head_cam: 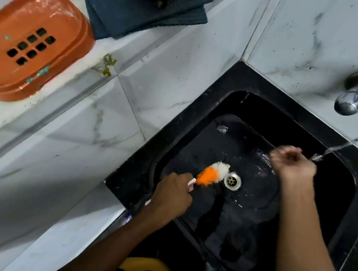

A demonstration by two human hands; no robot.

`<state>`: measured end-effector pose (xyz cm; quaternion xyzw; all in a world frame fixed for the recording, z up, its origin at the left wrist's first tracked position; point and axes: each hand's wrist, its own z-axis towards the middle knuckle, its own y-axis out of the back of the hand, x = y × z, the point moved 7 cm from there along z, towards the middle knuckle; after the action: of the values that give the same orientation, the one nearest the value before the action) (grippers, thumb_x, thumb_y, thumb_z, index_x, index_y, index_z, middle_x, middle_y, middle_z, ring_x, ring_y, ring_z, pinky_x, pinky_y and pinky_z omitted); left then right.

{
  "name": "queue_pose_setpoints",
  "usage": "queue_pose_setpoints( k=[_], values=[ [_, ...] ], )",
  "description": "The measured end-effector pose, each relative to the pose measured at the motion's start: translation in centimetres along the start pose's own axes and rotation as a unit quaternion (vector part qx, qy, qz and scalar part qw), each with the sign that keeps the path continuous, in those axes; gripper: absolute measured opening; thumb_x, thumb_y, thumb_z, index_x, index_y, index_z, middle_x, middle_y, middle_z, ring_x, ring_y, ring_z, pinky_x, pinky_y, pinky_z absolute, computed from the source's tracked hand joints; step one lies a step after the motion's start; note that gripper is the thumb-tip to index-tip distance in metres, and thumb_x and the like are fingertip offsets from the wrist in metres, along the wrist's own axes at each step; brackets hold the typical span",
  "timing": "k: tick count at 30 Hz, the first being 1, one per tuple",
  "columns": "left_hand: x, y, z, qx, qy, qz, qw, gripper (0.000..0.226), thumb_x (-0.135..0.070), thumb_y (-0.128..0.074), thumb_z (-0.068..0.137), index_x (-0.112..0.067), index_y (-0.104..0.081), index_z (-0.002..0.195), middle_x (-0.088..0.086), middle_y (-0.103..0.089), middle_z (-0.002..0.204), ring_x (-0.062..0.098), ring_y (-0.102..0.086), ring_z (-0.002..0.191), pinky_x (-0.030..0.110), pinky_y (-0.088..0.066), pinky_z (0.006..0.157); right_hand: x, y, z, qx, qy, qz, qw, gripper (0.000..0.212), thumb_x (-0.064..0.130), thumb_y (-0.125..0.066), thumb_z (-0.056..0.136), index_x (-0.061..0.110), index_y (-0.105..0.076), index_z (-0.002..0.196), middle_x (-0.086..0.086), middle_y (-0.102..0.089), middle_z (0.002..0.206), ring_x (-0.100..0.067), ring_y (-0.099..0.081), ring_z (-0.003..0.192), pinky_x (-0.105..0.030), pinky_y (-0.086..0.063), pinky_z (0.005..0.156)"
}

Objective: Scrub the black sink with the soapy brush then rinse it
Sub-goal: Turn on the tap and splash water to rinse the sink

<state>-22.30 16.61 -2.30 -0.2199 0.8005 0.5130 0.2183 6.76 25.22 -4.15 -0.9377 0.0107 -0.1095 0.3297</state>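
While water is streaming from the chrome tap (350, 104), I'm watching the left hand (171, 195) gripping the orange-and-white bristle brush (212, 174) at nine o'clock of the steel drain (232, 180) in the black stone sink (202, 113); the right hand (293, 163), blurred, is curling loosely, holding nothing.

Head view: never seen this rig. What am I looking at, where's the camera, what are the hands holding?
There is no robot here. A person wears one wide-angle camera on the head, so the single picture looks down over their own arms.

Below is a square black sink set in white marble-look tile, with a round metal drain in its floor. The left hand grips the handle of an orange-and-white bristle brush, whose head lies just left of the drain. The right hand is blurred, with fingers loosely curled, beside a thin stream of water falling from the chrome tap; it seems to hold nothing.

On the ledge to the left sit an upturned orange plastic basket with slots and a folded dark blue cloth.
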Motion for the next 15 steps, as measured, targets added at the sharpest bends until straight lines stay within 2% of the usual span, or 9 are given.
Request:
queue_pose_setpoints(
  k=[3, 6, 8, 9, 11, 13, 15],
  values=[
    [0.1, -0.1, 0.0, 0.005, 0.000, -0.003, 1.000, 0.010, -0.012, -0.058, 0.092, -0.013, -0.066, 0.098, 0.009, -0.067, 0.093, 0.027, -0.063, 0.087, 0.034, -0.049, 0.070, 3.7, 1.6, -0.1, -0.008, 0.041, 0.028, 0.999, 0.031, 0.008, -0.028, 0.086, 0.015, -0.039, 0.058, 0.001, -0.039, 0.052, -0.013, -0.035, 0.042, -0.020, -0.025, 0.050],
    [-0.2, 0.1, -0.3, 0.007, -0.005, 0.005, 1.000, 0.012, -0.011, -0.057, 0.092, -0.012, -0.066, 0.099, 0.011, -0.067, 0.094, 0.028, -0.063, 0.087, 0.033, -0.048, 0.070, 3.8, 1.1, -0.1, -0.013, 0.039, -0.057, 0.998, 0.023, 0.007, -0.029, 0.079, 0.017, -0.035, 0.059, 0.002, -0.037, 0.053, -0.012, -0.033, 0.045, -0.018, -0.024, 0.048],
    [-0.4, 0.0, -0.5, 0.010, -0.010, 0.007, 1.000, 0.013, -0.009, -0.056, 0.090, -0.012, -0.066, 0.098, 0.011, -0.067, 0.092, 0.029, -0.063, 0.086, 0.035, -0.050, 0.071, 2.2, 0.1, -0.3, -0.015, 0.042, -0.129, 0.991, 0.018, 0.006, -0.031, 0.073, 0.017, -0.037, 0.059, 0.001, -0.039, 0.055, -0.013, -0.036, 0.048, -0.017, -0.029, 0.049],
    [-0.5, -0.1, -0.6, 0.013, -0.011, 0.007, 1.000, 0.013, -0.009, -0.056, 0.089, -0.012, -0.066, 0.097, 0.011, -0.068, 0.092, 0.029, -0.063, 0.085, 0.036, -0.052, 0.071, 1.1, -0.5, -0.4, -0.013, 0.047, -0.165, 0.985, 0.022, 0.004, -0.032, 0.077, 0.017, -0.040, 0.061, -0.001, -0.043, 0.056, -0.014, -0.041, 0.051, -0.017, -0.036, 0.050],
    [-0.7, -0.4, -0.8, 0.018, -0.016, 0.003, 1.000, 0.012, -0.008, -0.055, 0.087, -0.012, -0.064, 0.093, 0.010, -0.069, 0.089, 0.029, -0.065, 0.083, 0.039, -0.054, 0.071, -2.3, -2.2, -1.3, 0.019, 0.040, -0.244, 0.969, 0.029, 0.000, -0.032, 0.093, 0.011, -0.050, 0.072, -0.008, -0.057, 0.066, -0.019, -0.058, 0.058, -0.025, -0.052, 0.054],
    [-0.8, -0.6, -1.0, 0.020, -0.018, 0.006, 1.000, 0.009, -0.007, -0.056, 0.087, -0.012, -0.063, 0.089, 0.010, -0.068, 0.085, 0.029, -0.064, 0.079, 0.038, -0.052, 0.067, -7.1, -3.8, -3.2, 0.088, 0.005, -0.370, 0.925, 0.031, 0.004, -0.033, 0.100, -0.003, -0.060, 0.088, -0.019, -0.070, 0.082, -0.028, -0.070, 0.076, -0.035, -0.060, 0.073],
    [-1.0, -0.5, -1.1, 0.018, -0.021, 0.009, 1.000, 0.007, -0.007, -0.056, 0.087, -0.009, -0.062, 0.086, 0.010, -0.067, 0.081, 0.030, -0.063, 0.075, 0.036, -0.048, 0.062, -12.3, -4.7, -5.5, 0.171, -0.045, -0.509, 0.843, 0.036, 0.008, -0.034, 0.103, -0.013, -0.062, 0.103, -0.024, -0.070, 0.101, -0.033, -0.070, 0.097, -0.037, -0.056, 0.088]
  ],
)
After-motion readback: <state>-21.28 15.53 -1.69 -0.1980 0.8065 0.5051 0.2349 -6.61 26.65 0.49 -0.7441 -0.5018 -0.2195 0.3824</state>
